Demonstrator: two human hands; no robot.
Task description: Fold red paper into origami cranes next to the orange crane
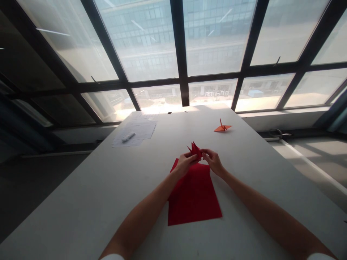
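A folded red origami piece (195,150) with several pointed tips is held up between my two hands, over the far edge of the red paper. My left hand (185,161) grips its left and lower side, fingers closed on it. On its right side, my right hand (213,160) pinches the fold between thumb and fingers. Beneath them a flat sheet of red paper (196,196) lies on the table, and a second red edge shows at its upper left. Part of the origami is hidden by my fingers.
An orange paper crane (223,127) stands farther back on the right of the white table (108,202). Printed sheets (143,130) lie at the back left with a whitish roll-like object (128,137) on top. Dark-framed windows (214,76) rise beyond the far edge.
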